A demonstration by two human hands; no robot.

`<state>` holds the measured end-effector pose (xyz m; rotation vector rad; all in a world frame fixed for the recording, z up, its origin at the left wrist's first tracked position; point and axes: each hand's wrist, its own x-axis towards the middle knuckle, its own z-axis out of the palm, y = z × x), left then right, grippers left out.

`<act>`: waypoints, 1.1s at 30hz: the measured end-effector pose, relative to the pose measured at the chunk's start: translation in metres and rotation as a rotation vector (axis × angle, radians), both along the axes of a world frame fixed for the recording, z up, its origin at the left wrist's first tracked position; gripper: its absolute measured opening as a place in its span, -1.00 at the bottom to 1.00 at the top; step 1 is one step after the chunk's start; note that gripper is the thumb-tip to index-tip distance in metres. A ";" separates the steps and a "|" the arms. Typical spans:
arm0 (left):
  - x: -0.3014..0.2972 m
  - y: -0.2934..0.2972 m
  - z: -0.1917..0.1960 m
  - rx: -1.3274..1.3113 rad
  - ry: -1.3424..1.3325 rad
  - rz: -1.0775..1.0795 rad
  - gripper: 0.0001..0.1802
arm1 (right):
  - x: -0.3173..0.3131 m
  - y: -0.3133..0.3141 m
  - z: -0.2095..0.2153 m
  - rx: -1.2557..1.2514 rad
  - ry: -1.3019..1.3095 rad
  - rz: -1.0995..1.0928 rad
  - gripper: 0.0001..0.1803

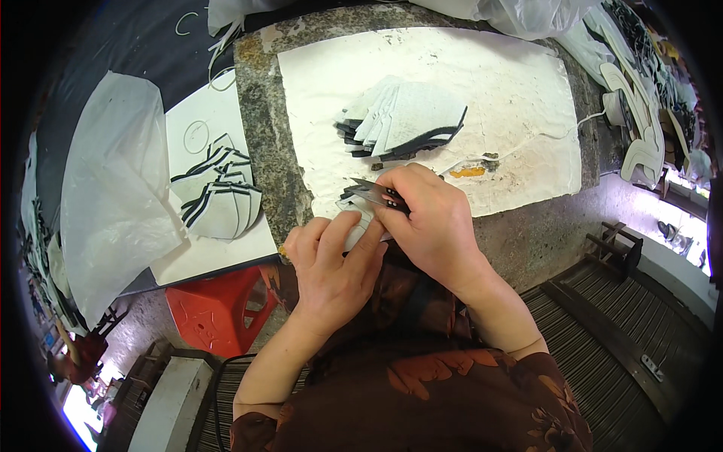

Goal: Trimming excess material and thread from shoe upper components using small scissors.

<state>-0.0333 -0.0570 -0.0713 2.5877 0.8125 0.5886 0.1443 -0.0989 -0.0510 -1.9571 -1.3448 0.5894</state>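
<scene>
My right hand (433,218) is closed around a pair of small thread snips (369,193) with metal blades and black handles. Their blades point left, just above a whitish fabric piece (355,235) with dark trim at its far end. Pinched under the fingers of my left hand (331,260), that piece lies at the near edge of the white sheet, partly covered by both hands. Beyond my hands sits a fanned pile of similar white pieces with black edges (418,113). More such pieces (226,207) are stacked at the left.
A white sheet (512,90) covers much of the stone-like worktop (267,113). Left of it are a pale board (181,260) and a clear plastic bag (113,181). A red plastic stool (207,316) stands below. White curved parts (644,143) hang at the far right.
</scene>
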 end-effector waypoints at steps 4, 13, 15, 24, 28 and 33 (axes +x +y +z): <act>0.001 -0.001 -0.003 0.020 -0.001 0.041 -0.55 | -0.001 0.000 0.001 -0.015 -0.003 -0.007 -0.79; 0.002 0.000 0.003 0.005 0.095 0.038 -0.62 | 0.002 0.001 0.003 -0.014 0.025 0.000 -0.82; 0.003 0.000 0.004 0.009 0.100 0.039 -0.62 | 0.005 0.001 0.004 0.010 0.041 -0.012 -0.86; 0.002 -0.001 0.002 0.026 0.127 0.044 -0.57 | 0.008 0.001 0.005 0.002 0.131 -0.072 -0.89; 0.003 0.000 0.002 0.014 0.127 0.045 -0.55 | 0.011 0.001 0.009 -0.048 0.147 -0.079 -0.89; 0.003 0.000 0.004 0.004 0.127 0.048 -0.54 | 0.018 -0.003 0.014 -0.111 0.140 -0.035 -0.88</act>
